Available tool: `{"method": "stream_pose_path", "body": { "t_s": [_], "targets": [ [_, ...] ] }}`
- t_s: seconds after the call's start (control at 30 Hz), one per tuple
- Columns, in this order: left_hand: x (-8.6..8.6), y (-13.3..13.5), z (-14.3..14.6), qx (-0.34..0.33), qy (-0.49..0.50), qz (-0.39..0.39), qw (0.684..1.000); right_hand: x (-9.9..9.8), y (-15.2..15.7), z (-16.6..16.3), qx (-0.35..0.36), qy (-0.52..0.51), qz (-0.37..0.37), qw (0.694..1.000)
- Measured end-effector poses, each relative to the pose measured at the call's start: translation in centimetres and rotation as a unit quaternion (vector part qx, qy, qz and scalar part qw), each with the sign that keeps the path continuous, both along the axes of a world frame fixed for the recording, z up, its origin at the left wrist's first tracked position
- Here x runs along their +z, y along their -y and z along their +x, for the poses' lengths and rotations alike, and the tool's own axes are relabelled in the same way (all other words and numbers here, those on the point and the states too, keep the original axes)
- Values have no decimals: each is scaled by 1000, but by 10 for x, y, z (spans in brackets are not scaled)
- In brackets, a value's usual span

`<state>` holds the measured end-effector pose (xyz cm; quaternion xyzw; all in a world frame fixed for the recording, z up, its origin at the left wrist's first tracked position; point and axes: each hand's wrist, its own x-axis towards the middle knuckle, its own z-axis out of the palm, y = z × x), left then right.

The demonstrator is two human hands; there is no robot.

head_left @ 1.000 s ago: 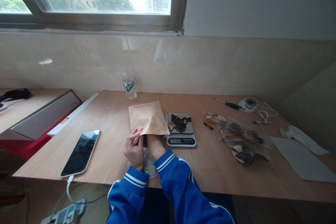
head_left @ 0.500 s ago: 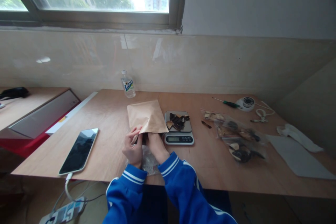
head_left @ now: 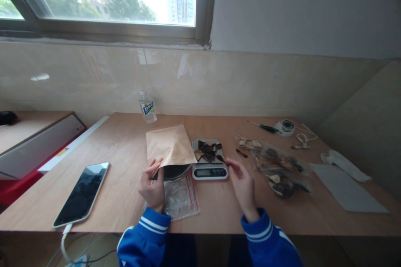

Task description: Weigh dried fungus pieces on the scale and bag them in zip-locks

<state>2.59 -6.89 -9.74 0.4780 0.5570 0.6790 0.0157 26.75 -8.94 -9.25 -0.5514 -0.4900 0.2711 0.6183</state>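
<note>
Our left hand (head_left: pixel 152 183) pinches the open mouth of the brown paper bag (head_left: pixel 169 147), which lies on the counter (head_left: pixel 125 142) just left of the scale (head_left: pixel 209 171). Our right hand (head_left: pixel 242 178) is beside the scale, fingers (head_left: pixel 232 163) curled at a dark piece (head_left: pixel 220 158) on the pan's edge; we cannot tell if they grip it. A clear zip bag (head_left: pixel 183 196) lies under the paper bag's mouth

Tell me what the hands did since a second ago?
The right hand came out of the paper bag and moved right, to the dark pieces on the scale. The left hand still holds the bag's mouth open. The phone, bottle and scale stayed put.
</note>
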Motion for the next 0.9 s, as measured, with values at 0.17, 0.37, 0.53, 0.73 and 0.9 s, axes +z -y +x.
{"method": "stream_pose_path", "body": {
  "t_s": [0.17,0.37,0.53,0.73,0.9],
  "targets": [
    [0,-1,-1,7,-2,1,1000,-19,-49,14,-73,-2,40,997],
    [-1,-1,-2,4,-9,8,1000,-15,-47,11,-27,107,60,992],
    [-1,-1,-2,1,-4,2,1000,-25,-40,34,-104,168,48,979],
    [0,0,0,4,-2,1,1000,-34,-45,35,-86,203,48,974],
    [1,-1,1,6,-3,-34,999,-35,-67,27,-48,271,63,959]
  ]
}}
